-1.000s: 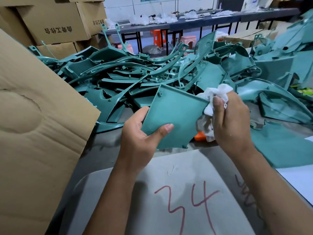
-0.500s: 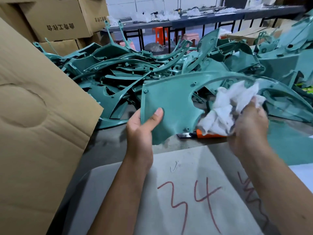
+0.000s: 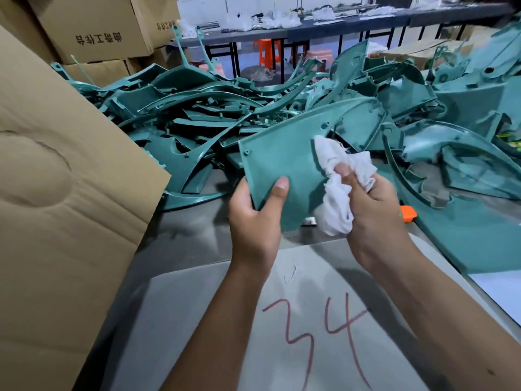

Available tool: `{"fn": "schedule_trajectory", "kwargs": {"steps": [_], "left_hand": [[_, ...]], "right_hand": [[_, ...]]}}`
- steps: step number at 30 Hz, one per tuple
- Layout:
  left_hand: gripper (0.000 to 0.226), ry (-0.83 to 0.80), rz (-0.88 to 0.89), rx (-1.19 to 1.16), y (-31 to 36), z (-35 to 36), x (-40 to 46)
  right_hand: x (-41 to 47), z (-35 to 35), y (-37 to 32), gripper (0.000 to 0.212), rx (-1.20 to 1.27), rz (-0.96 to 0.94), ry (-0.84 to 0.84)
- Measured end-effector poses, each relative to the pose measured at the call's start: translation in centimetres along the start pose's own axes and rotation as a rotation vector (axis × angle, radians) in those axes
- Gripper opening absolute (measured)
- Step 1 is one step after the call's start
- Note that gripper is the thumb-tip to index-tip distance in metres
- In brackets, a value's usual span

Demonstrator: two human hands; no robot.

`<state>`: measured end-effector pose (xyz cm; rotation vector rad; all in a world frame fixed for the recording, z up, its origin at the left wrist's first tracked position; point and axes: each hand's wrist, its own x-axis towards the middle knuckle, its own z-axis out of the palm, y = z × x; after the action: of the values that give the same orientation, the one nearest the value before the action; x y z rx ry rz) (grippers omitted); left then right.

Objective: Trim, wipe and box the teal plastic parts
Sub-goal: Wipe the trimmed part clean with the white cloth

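Two hands at work: left hand (image 3: 255,218) grips lower corner of flat matte teal plastic panel (image 3: 284,165), thumb across its face; right hand (image 3: 375,218) clutches crumpled white rag (image 3: 338,182) against panel. Behind, heap of curved glossy teal parts (image 3: 197,122). Corrugated cardboard flap (image 3: 64,193) at left.

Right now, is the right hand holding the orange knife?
No, the right hand grips a white rag against the teal panel; the knife lies on the table.
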<state>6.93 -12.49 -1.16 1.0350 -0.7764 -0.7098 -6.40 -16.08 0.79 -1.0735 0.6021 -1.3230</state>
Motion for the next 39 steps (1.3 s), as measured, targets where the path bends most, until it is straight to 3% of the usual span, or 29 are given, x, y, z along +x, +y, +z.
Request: {"fn": "schedule_trajectory", "kwargs": {"steps": [4,6,8,10,13,15,16,19,22,23,26,27,30,32,34,37,39], "left_hand": [[0.021,0.003,-0.008,-0.052,1.3,-1.5,1.2],[0.031,-0.096,0.1,0.2,1.5,-3.0,2.0],[0.034,-0.281,0.176,0.482,1.6,-3.9,2.1],[0.035,-0.318,0.189,0.547,1.5,-3.8,1.7],[0.018,-0.264,0.29,0.448,1.8,-2.9,1.2],[0.017,-0.211,0.288,0.298,2.2,-2.9,1.3],[0.019,-0.167,0.285,0.25,2.3,-3.2,1.4],[0.017,-0.058,0.275,0.29,2.3,-4.0,2.0],[0.024,-0.038,0.283,0.401,2.0,-4.2,2.2],[0.026,-0.034,0.291,0.423,2.0,-4.1,2.1],[0.024,-0.056,0.306,0.4,2.1,-3.2,1.6],[0.022,-0.06,0.32,0.376,2.2,-3.0,1.5],[0.019,0.02,0.373,0.327,2.9,-3.6,1.7],[0.018,0.15,0.394,0.325,3.3,-4.2,2.1],[0.02,0.28,0.402,0.281,3.4,-4.3,2.4],[0.031,0.445,0.409,0.242,2.9,-3.9,2.4],[0.03,0.525,0.387,0.263,2.4,-3.4,2.3]], "right_hand": [[0.5,-1.6,-1.1,0.04,-0.116,0.084,-0.073],[0.2,-2.1,-0.8,0.045,-0.268,0.05,-0.177],[0.2,-2.3,-0.3,0.042,-0.384,0.009,-0.161],[0.1,-2.2,0.1,0.045,-0.338,-0.011,-0.137],[0.8,-2.2,0.4,0.041,-0.262,-0.015,0.087],[1.0,-2.5,0.0,0.032,-0.23,0.011,0.271],[1.0,-2.7,-0.2,0.033,-0.21,0.037,0.279],[-0.4,-2.1,-0.5,0.047,-0.334,0.093,-0.031],[-1.7,-0.6,0.3,0.031,-0.496,0.01,-0.254],[-1.6,-0.2,0.6,0.026,-0.553,-0.083,-0.229],[-1.2,-0.3,1.4,0.041,-0.668,-0.287,-0.027],[-1.3,-0.2,1.3,0.042,-0.585,-0.262,0.075],[-0.8,-0.3,0.8,0.035,-0.047,0.07,0.404],[-0.5,-0.5,0.7,0.041,-0.019,0.153,0.456],[-0.6,-0.5,0.9,0.049,-0.04,0.11,0.35],[-2.0,1.1,1.2,0.065,-0.025,0.033,0.03],[-2.6,1.9,1.9,0.046,-0.152,-0.013,-0.129]]}}
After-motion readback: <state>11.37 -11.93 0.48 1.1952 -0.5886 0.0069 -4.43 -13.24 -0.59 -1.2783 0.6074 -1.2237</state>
